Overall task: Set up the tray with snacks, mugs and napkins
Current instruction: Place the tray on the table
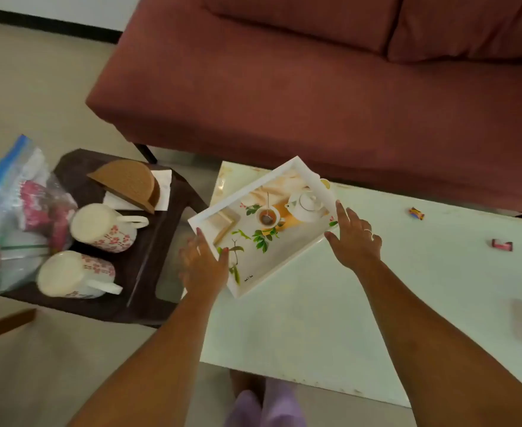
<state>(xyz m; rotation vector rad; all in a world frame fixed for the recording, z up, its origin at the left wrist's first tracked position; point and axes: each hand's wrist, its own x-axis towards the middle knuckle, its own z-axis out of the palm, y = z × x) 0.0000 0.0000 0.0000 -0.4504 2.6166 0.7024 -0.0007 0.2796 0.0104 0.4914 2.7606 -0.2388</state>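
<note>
Beside the sofa, your left hand (pixel 202 266) and right hand (pixel 353 238) rested open-fingered against the empty tray (pixel 296 254) mid-frame, apparently squaring it on the counter (pixel 315 328), gripping nothing.

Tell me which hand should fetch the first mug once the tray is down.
Left, probably. The left hand is at the tray's near-left edge, beside the dark side table where both floral mugs lie. The right hand is at the tray's far side and would have to cross over it.

My white table (pixel 330 318) is carrying the tray (pixel 296 254) at its left end and two sweets (pixel 416 213); my dark stool (pixel 136 291) is carrying two mugs (pixel 102 228), napkins (pixel 162 183) and a bag (pixel 10 211).
</note>
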